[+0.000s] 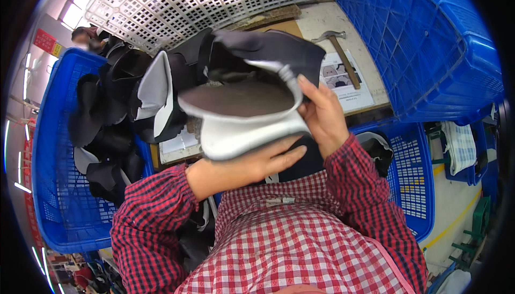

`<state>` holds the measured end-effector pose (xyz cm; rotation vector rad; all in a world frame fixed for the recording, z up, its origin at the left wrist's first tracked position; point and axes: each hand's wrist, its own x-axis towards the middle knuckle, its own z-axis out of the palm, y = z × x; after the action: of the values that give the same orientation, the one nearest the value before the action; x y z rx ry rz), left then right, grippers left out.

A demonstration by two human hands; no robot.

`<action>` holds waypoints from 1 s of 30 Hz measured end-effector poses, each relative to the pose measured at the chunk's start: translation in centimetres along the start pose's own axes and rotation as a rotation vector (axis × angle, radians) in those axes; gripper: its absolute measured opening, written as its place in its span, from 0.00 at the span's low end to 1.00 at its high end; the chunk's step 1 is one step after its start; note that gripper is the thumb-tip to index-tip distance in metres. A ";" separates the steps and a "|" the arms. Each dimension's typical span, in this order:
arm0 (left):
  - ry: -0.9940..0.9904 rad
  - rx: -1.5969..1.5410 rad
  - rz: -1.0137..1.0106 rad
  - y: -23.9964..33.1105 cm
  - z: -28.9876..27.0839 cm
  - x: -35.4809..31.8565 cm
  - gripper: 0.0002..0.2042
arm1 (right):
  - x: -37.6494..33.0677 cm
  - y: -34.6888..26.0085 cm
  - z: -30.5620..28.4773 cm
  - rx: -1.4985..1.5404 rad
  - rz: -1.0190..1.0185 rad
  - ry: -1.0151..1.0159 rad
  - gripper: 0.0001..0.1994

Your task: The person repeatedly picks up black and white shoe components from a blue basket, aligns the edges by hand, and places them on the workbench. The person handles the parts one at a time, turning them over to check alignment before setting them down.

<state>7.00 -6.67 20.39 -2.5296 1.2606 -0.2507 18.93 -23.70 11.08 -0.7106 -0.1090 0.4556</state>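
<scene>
In front of my chest is a shoe upper (252, 136), with a smooth white outer side and a dark brown inner face; it is slightly blurred. My right hand (324, 114) pinches its right end between thumb and fingers. Along its near edge, my left hand (249, 168) holds it from below, fingers stretched to the right. Just beyond lie black shoe uppers (273, 47) on the bench, partly hidden by the held piece. To their left, a white-lined upper (155, 93) stands out among the dark ones.
A blue basket (51, 203) full of black uppers stands at left. Across the back is a white perforated crate (204, 4). On the bench (332, 18), a hammer (346, 61) lies over a printed sheet (354, 95). Blue crates (413, 42) rise at right; another blue basket (410, 187) sits below.
</scene>
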 end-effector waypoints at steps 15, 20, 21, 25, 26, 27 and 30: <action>0.508 -0.191 -0.831 -4.6 3.0 0.3 0.04 | 0.2 -0.8 -3.2 -0.812 -0.684 0.276 0.12; 0.467 -0.207 -0.788 -2.6 2.7 -0.2 0.06 | -1.1 2.2 -1.1 -0.985 -0.429 -0.130 0.17; 0.463 -0.215 -0.747 -2.1 2.5 -0.4 0.06 | -0.5 2.3 -0.8 -1.044 -0.499 -0.126 0.19; 0.481 -0.240 -0.695 -1.0 1.7 -1.0 0.10 | 1.7 2.1 0.0 -1.287 -0.638 -0.013 0.18; 0.465 -0.236 -0.728 -1.1 1.4 -1.1 0.09 | 1.8 2.0 0.2 -1.267 -0.705 -0.079 0.12; 0.438 -0.172 -0.739 -0.9 1.4 -1.0 0.09 | 1.8 2.2 0.4 -1.244 -0.741 -0.117 0.11; 0.353 -0.083 -0.836 -0.9 1.6 -0.9 0.08 | 1.0 3.2 1.3 -1.160 -0.754 -0.189 0.07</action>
<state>7.63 -5.17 19.15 -3.0337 0.2147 -0.8602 18.35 -20.38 9.94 -1.6627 -0.8332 -0.3387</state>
